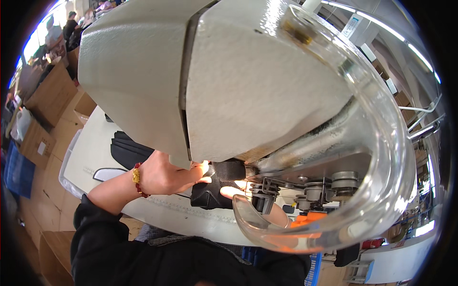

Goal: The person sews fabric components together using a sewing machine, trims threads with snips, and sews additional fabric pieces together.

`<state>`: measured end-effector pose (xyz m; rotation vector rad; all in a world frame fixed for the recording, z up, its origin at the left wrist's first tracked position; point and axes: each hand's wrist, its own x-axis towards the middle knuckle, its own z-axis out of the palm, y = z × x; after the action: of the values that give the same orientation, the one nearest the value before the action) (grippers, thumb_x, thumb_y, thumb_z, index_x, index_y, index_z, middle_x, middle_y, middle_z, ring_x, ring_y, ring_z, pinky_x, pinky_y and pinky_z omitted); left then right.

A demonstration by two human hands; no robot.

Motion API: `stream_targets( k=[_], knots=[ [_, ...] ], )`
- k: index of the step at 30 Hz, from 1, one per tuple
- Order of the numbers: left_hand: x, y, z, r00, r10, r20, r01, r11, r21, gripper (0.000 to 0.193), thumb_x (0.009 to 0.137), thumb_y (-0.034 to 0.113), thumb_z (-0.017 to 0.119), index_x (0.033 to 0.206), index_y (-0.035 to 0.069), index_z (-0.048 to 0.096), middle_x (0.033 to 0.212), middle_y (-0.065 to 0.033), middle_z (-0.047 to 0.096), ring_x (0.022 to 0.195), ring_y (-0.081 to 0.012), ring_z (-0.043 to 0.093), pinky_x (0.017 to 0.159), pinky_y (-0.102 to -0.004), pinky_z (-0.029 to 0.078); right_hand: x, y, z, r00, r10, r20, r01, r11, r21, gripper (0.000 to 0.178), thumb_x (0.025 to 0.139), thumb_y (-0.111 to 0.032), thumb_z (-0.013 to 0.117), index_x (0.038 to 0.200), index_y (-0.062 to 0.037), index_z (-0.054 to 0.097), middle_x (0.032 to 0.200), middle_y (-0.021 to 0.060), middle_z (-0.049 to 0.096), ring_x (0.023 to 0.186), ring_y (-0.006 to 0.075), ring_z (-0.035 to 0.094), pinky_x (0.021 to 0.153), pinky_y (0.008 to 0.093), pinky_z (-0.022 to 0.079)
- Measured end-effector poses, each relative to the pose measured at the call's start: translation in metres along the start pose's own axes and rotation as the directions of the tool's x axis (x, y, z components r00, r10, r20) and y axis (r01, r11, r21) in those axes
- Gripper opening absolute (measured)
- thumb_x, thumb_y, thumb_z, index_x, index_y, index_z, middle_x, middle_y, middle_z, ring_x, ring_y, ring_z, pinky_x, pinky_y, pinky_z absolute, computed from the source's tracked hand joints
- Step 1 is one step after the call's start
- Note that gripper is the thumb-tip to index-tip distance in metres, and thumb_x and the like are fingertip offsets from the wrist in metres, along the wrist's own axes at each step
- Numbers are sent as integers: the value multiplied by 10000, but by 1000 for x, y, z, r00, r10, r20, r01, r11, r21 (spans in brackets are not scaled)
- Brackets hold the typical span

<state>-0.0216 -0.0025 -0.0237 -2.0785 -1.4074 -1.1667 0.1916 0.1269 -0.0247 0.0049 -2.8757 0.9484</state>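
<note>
Beneath the big grey head of a sewing machine [267, 86], a black shoe upper [206, 196] with smooth and mesh-like panels lies at the sewing spot. My left hand [167, 176], a red and gold bracelet at its wrist, is closed with its fingertips pinching the upper's left edge. From the other side, my right hand [234, 191] grips the upper's right part, a thumb or finger lying along it. Machine parts and the curved clear guard [381, 181] hide most of that hand. The needle is out of sight behind the machine head.
Several black pieces [128, 147] lie stacked on the pale table [86, 152], beside a flat dark-edged piece [109, 174]. Thread discs [312, 193] and an orange part [307, 219] sit at right. Cardboard boxes [52, 93] and a blue bin [19, 169] stand left; people are farther back.
</note>
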Motion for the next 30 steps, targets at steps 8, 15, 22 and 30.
stream_targets(
  k=[8,15,22,30],
  knots=[
    [9,3,-9,994,100,-35,-96,992,85,245,636,94,811,811,55,644,891,-63,625,765,-247,611,618,-377,497,-31,12,2,991,-126,-45,101,923,-372,353,878,-241,690,1143,-20,616,1081,126,624,999,238,612,869,374,499],
    [4,22,5,1000,21,0,-20,951,307,176,684,98,749,836,62,668,902,-54,598,758,-214,592,586,-322,492,-30,26,6,969,-229,-93,115,750,-651,325,865,-231,708,1087,-6,631,1032,133,625,964,230,612,826,366,503],
    [11,-6,-16,1000,21,5,-21,1000,-8,295,689,154,827,899,24,666,932,-90,610,770,-263,608,650,-364,506,-33,31,12,939,-336,-71,105,478,-872,301,852,-222,726,1030,8,646,983,139,627,929,221,611,783,358,507],
    [7,-64,-7,988,-35,151,46,997,-67,649,675,452,882,1026,-17,604,889,-96,592,753,-234,585,644,-359,481,7,-20,21,788,-496,-366,92,682,-725,406,731,-66,788,1099,21,642,1065,188,613,901,299,626,762,365,519]
  ],
)
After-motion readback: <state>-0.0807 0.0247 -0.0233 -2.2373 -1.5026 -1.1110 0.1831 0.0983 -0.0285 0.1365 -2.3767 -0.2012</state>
